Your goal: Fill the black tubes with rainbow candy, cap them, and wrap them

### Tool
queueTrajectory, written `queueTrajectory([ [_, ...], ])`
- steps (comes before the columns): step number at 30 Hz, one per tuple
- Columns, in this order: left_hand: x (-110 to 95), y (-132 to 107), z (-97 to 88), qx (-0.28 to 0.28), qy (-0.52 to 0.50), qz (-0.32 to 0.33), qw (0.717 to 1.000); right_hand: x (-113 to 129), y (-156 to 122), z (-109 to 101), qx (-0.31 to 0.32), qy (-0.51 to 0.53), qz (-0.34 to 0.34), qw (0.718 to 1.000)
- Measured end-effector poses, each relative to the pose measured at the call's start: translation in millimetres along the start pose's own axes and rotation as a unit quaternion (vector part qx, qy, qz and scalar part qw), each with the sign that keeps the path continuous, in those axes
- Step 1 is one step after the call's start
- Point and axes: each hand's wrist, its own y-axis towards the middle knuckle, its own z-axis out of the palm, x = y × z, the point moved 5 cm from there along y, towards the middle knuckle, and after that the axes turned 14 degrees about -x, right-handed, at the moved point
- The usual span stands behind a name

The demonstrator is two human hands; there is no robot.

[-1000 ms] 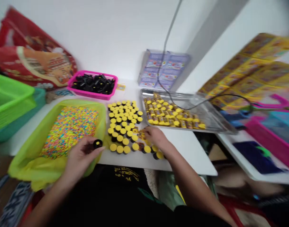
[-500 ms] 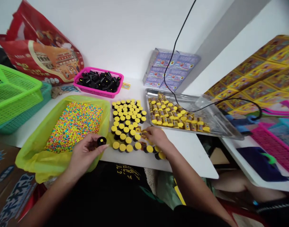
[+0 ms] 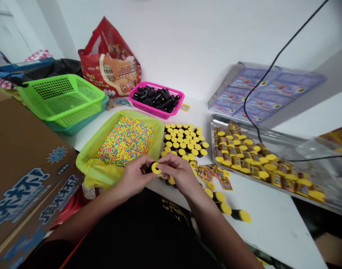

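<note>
My left hand [image 3: 133,176] is closed around a small black canister [image 3: 149,169], mostly hidden by the fingers. A yellow ring-shaped cap [image 3: 154,168] with a dark centre sits against its end. My right hand [image 3: 178,172] pinches that yellow cap, thumb and fingers close to the left fingertips. Just beyond the hands stand several black canisters with yellow caps [image 3: 185,140] in a tight group. Loose yellow rings [image 3: 210,185] and printed wrappers [image 3: 208,172] lie to the right of my right hand.
Colourful candy beads [image 3: 126,140] fill a basin lined with a yellow bag [image 3: 87,166]. Behind it is a pink basket [image 3: 151,109] of black canisters. A metal tray [image 3: 213,130] of wrapped canisters is at right. Green baskets [image 3: 61,97] and a cardboard box [image 3: 25,149] stand at left.
My right hand has come from the wrappers to my left hand, and a yellow ring cap now meets the black canister. The view has swung left.
</note>
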Motion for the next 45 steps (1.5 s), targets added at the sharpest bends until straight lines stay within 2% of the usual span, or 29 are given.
queueTrajectory([
  [4,-0.3,0.9,-6.7,-0.020,0.009,-0.031,0.999,-9.4,11.3,10.8,-0.060,0.010,0.004,0.998],
  [8,0.6,0.5,-10.6,-0.039,-0.037,-0.064,0.997,-9.5,11.9,14.7,-0.092,0.020,-0.014,0.995],
  [10,0.4,-0.5,-13.1,-0.060,-0.051,-0.068,0.995,-7.7,9.7,17.2,-0.087,-0.004,-0.025,0.996],
  [13,-2.2,-2.1,-15.2,-0.074,-0.054,-0.058,0.994,-8.5,5.8,23.5,-0.039,-0.031,-0.008,0.999],
  [15,-5.9,-2.0,-16.7,-0.079,-0.046,-0.035,0.995,-9.6,4.1,26.3,-0.020,-0.002,0.013,1.000],
  [18,-10.3,0.2,-20.9,-0.097,-0.018,-0.004,0.995,-7.0,4.6,26.3,-0.038,0.040,0.003,0.998],
  [20,-8.3,1.8,-19.5,-0.067,-0.034,-0.030,0.997,-3.4,6.0,26.8,-0.050,0.026,-0.020,0.998],
  [22,-2.5,1.5,-14.2,-0.008,-0.081,-0.097,0.992,-0.2,7.9,28.9,-0.054,0.004,-0.036,0.998],
  [24,3.5,-0.2,-10.1,0.022,-0.124,-0.162,0.979,1.0,10.3,31.6,-0.060,0.002,-0.041,0.997],
  [26,7.2,-1.0,-9.1,0.009,-0.158,-0.192,0.969,-0.7,12.6,34.9,-0.069,0.027,-0.041,0.996],
  [31,11.4,-0.2,-12.1,-0.061,-0.208,-0.189,0.958,-13.4,14.7,46.0,-0.105,0.101,-0.039,0.988],
  [35,12.6,0.3,-16.1,-0.091,-0.221,-0.213,0.947,-20.0,13.8,53.3,-0.118,0.118,-0.020,0.986],
  [38,10.3,1.1,-19.9,-0.099,-0.234,-0.232,0.939,-16.9,14.4,52.7,-0.079,0.092,-0.008,0.993],
  [40,8.9,1.3,-21.4,-0.084,-0.248,-0.247,0.933,-13.2,15.2,50.3,-0.021,0.088,0.000,0.996],
  [43,9.7,0.8,-22.6,-0.051,-0.268,-0.269,0.924,-12.1,15.7,47.1,0.072,0.132,0.045,0.988],
  [45,11.0,0.6,-23.3,-0.039,-0.271,-0.269,0.923,-14.6,15.9,45.9,0.098,0.150,0.080,0.981],
])
